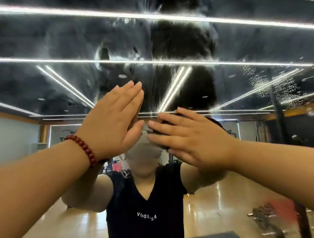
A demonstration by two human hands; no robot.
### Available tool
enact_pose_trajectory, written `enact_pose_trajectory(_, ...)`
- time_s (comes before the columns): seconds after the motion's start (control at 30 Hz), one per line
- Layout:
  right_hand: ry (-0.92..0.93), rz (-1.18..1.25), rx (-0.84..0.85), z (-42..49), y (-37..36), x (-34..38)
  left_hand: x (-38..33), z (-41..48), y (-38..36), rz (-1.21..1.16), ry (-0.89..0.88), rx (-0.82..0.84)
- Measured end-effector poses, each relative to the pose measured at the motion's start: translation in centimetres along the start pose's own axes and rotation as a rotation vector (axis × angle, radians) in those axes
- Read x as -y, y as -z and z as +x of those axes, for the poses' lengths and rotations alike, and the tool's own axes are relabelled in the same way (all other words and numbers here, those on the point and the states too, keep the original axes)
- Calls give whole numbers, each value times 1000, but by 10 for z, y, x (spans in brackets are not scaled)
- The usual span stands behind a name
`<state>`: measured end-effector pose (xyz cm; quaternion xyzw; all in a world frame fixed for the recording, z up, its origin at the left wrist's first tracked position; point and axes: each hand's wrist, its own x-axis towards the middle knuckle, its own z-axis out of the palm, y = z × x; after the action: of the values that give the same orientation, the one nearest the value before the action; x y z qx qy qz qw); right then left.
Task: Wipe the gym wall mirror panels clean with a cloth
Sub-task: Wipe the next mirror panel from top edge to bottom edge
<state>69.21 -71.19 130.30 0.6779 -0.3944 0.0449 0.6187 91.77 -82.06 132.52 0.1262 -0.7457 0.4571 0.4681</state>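
The wall mirror (pixel 167 46) fills the view, and its upper part is covered with whitish smears and wipe streaks. My left hand (pixel 115 120) lies flat on the glass with its fingers straight and together, pointing up and to the right. Just to the right of it, my right hand (pixel 193 139) presses a dark cloth (pixel 162 146) against the mirror with spread, straight fingers. Only small dark parts of the cloth show around the fingers. Both forearms reach in from the bottom corners.
Spray droplets (pixel 269 81) dot the glass at the upper right. A red bead bracelet (pixel 83 149) sits on my left wrist. The mirror reflects a person in a black top, a wooden floor, ceiling light strips and blurred gym equipment (pixel 264 216) at the lower right.
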Motion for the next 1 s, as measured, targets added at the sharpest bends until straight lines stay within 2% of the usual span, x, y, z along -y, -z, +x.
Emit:
enact_pose_trajectory(0.07,95,23,65,-21,-4,13,-11,-10,-2,-26,2,16)
enact_pose_trajectory(0.13,84,31,80,-14,0,1,-21,-21,-5,-26,-16,19)
enact_pose_trajectory(0.27,-437,81,-29,36,26,-55,-31,-35,-8,-22,-49,3)
enact_pose_trajectory(0.3,-504,80,-41,41,28,-58,-31,-38,-10,-15,-54,6)
enact_pose_trajectory(0.33,-486,50,-52,42,25,-53,-31,-41,-12,-1,-57,7)
enact_pose_trajectory(0.43,-196,-32,-56,11,1,-5,-31,-45,-17,36,-56,14)
enact_pose_trajectory(0.53,11,-5,13,-34,-12,37,-31,-45,-18,34,-49,24)
enact_pose_trajectory(0.6,96,13,90,-40,-7,33,-32,-46,-17,32,-46,30)
enact_pose_trajectory(0.67,-3,15,68,-20,-1,12,-32,-48,-17,30,-50,35)
enact_pose_trajectory(0.77,-409,71,-50,24,13,-20,-32,-49,-18,29,-84,21)
enact_pose_trajectory(0.8,-477,68,-81,31,14,-20,-32,-49,-18,23,-107,10)
enact_pose_trajectory(0.87,-440,47,-105,24,7,-7,-32,-51,-18,3,-154,-18)
enact_pose_trajectory(1.0,-25,1,-7,-49,-19,61,-31,-53,-18,-33,-188,-62)
